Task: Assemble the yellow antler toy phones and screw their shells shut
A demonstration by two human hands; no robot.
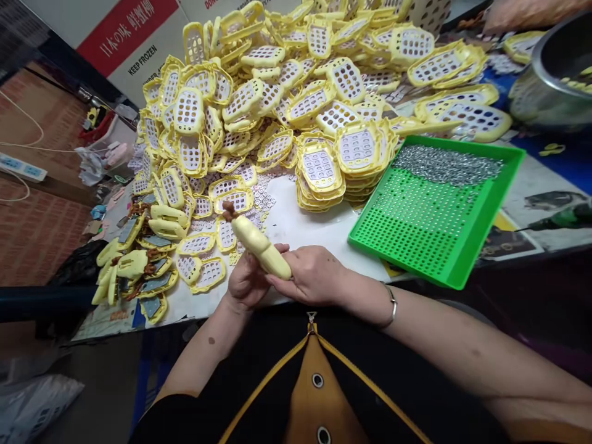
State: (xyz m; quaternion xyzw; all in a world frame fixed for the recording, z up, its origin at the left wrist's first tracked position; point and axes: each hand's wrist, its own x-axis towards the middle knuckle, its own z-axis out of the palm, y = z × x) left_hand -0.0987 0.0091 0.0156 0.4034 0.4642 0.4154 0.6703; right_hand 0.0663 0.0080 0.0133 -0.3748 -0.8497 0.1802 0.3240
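Observation:
Both hands hold one pale yellow plastic piece [261, 245] with a brown knobby tip, tilted up to the left over the table's front edge. My left hand [247, 280] wraps its near side from below, its fingers partly hidden behind the piece. My right hand [312, 274] grips the lower right end, thumb along the underside. Beyond the hands lie yellow frames with white perforated panels [319, 166], stacked and heaped. To the left sits a group of yellow pieces with grey panels and brown parts [160, 280].
A green perforated tray [416, 228] with small metal screws [444, 165] stands at the right. Behind it is a metal bowl [550, 86]. A dark and green tool [567, 216] lies at the right edge. A printed carton [134, 37] stands behind the heap.

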